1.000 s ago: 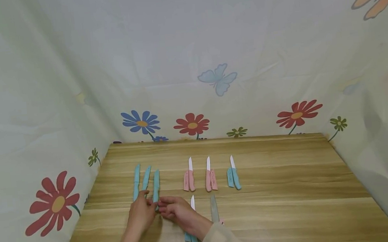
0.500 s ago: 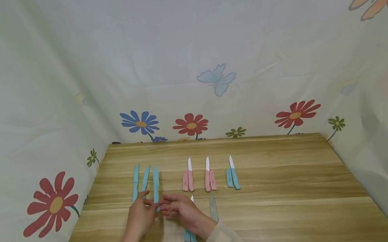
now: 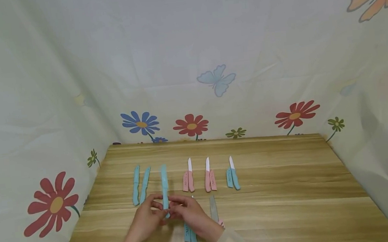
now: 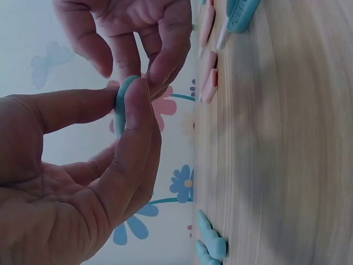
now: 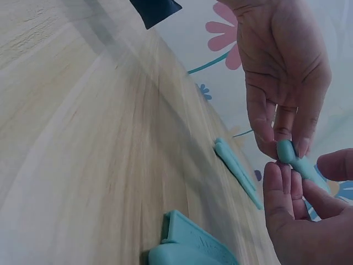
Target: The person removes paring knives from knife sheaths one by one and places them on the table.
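A teal knife (image 3: 164, 181) with its blade in a teal sheath is held up off the table, blade end pointing away. My left hand (image 3: 148, 219) pinches its handle between thumb and fingers, clearly so in the left wrist view. The fingers of my right hand (image 3: 193, 216) are loosely bent close against the same handle. In the right wrist view the thumb of the right hand (image 5: 317, 215) stands apart from the handle. To the left, two more sheathed teal knives (image 3: 136, 185) lie side by side on the table.
On the wooden table (image 3: 282, 174), two pink knives (image 3: 190, 179) and a teal knife (image 3: 234, 175) lie bare-bladed beside their sheaths. Nearer, the right arm partly covers another teal knife (image 3: 193, 238) and a grey blade (image 3: 213, 207). Flowered cloth (image 3: 161, 62) surrounds the table.
The teal knife has been lifted and moved to the right, away from the other two sheathed ones. My left hand has come along with it, and the right hand has shifted slightly right.
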### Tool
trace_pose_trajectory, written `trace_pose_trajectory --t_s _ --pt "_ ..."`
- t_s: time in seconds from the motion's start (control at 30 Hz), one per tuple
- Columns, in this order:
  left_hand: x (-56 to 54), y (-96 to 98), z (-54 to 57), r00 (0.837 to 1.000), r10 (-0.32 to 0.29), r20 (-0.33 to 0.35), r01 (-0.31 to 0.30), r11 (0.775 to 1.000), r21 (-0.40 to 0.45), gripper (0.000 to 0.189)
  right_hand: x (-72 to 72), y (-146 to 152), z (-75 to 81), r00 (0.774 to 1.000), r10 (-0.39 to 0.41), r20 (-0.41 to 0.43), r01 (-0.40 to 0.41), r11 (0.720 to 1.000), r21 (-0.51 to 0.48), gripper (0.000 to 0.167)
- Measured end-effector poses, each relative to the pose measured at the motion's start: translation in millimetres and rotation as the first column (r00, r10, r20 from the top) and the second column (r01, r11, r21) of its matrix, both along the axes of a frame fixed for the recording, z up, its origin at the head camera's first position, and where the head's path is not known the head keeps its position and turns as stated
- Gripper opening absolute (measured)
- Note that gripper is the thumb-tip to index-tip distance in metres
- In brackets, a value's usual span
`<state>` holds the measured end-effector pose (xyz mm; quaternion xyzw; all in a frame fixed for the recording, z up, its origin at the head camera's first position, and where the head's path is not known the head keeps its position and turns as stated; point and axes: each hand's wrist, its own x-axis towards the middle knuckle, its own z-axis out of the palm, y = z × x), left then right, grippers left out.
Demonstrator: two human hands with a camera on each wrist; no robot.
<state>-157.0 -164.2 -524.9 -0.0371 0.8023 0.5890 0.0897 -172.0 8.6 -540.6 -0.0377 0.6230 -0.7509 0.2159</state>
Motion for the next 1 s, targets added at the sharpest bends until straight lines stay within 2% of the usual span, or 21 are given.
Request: trace_pose_trajectory --t_s 0.23,0.4,0.6,0.87,1.0 --pt "2.4 6.5 0.0 0.993 -0.117 0.016 0.116 0.991 0.060 0.044 6.1 14 -3.5 0.999 -0.006 -0.047 0.010 0.995 0.098 0.034" --pt "4.7 9.0 0.6 0.982 -0.184 0.028 0.181 0.980 0.086 0.043 7.5 22 -5.2 0.998 0.005 -0.058 0.001 0.994 0.112 0.034" --pt "8.1 13.6 1.2 0.963 -0.268 0.019 0.265 0.959 0.099 0.039 11.2 29 -6.5 0.999 -0.026 -0.030 0.029 0.996 0.087 0.034" --pt "9.2 20.2 -0.4 0.954 -0.300 0.008 0.298 0.949 0.100 0.033 15.7 41 -6.8 1.000 -0.028 -0.012 0.029 0.999 0.029 0.035" --pt "8.1 22.5 -3.6 0.947 -0.321 0.006 0.317 0.940 0.127 0.030 17.9 47 -8.0 1.000 -0.020 -0.012 0.020 1.000 0.023 0.035"
